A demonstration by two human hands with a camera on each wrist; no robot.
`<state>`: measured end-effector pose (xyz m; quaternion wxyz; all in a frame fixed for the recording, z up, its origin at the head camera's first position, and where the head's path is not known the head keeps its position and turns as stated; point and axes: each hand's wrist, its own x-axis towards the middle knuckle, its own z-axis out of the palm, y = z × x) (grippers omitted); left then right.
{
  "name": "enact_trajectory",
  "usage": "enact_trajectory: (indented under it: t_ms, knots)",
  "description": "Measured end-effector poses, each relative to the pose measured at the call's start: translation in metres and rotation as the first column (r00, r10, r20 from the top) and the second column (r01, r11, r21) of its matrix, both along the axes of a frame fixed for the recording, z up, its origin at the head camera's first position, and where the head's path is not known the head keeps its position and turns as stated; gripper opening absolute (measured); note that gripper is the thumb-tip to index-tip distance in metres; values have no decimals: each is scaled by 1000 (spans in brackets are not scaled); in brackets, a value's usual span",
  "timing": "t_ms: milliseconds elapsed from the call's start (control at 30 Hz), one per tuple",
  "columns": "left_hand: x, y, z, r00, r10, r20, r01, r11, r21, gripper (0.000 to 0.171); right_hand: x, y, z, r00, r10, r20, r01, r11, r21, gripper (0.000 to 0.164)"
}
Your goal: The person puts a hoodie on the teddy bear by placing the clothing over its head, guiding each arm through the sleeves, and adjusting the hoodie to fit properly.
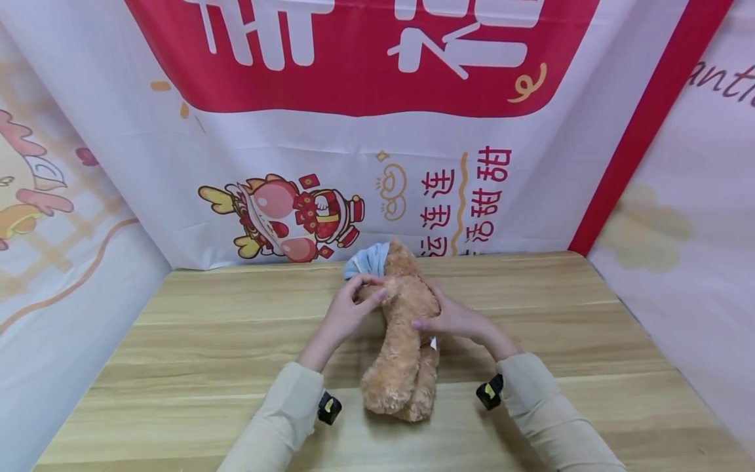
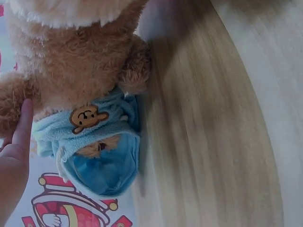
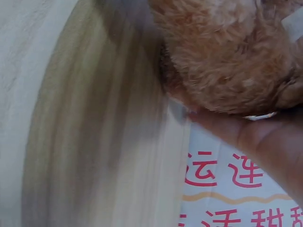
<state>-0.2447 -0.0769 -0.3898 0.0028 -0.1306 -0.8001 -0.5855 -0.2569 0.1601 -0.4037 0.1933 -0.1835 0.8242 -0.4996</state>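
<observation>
A brown plush teddy bear [image 1: 398,334] lies on its side on the table, legs toward me and head toward the back. Around its head is a light blue hood [image 1: 368,261], with a small bear-face patch [image 2: 89,118] and blue lining showing in the left wrist view. My left hand [image 1: 343,316] pinches the toy's upper arm [image 2: 12,101] between thumb and fingers. With the thumb on top, my right hand [image 1: 459,319] grips the toy's back; its fingertips are partly hidden by the fur. A white tag [image 1: 434,343] sticks out below that hand.
The wood-grain table [image 1: 236,354] runs to a white and red printed cloth [image 1: 354,144] hanging behind it. Printed cloth also hangs at both sides, the left one [image 1: 71,262] and the right one [image 1: 678,295]. A small black device [image 1: 329,408] sits at the left wrist, another [image 1: 489,392] at the right.
</observation>
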Motion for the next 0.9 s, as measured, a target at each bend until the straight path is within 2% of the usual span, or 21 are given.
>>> enact_trajectory:
  t_ms: [100,233,400,500,667,800,900]
  knots:
    - [0,-3,-2,999,-17,41,16,1000,26,36,0,2,-3,999,35,31,-34,999,-20,112]
    - [-1,-7,-4,996,-46,80,43,998,45,43,1,1,-5,1000,2,2,-2,999,-34,107]
    - [-2,-9,-8,996,-63,67,60,997,45,44,4,-4,-6,998,-66,-23,64,995,-72,98]
    - [-3,-9,-10,997,-53,48,52,998,37,44,5,-7,-2,993,-97,-68,92,993,-73,96]
    - [-4,-8,-22,999,-46,18,45,999,29,39,6,-9,6,974,-123,-189,129,991,22,94]
    - [-5,-6,-36,996,-87,-9,87,996,23,35,8,-9,13,958,-111,-265,145,983,113,92]
    - [-5,-6,-41,993,-114,-5,115,993,26,35,9,-8,15,948,-91,-305,146,975,164,91]
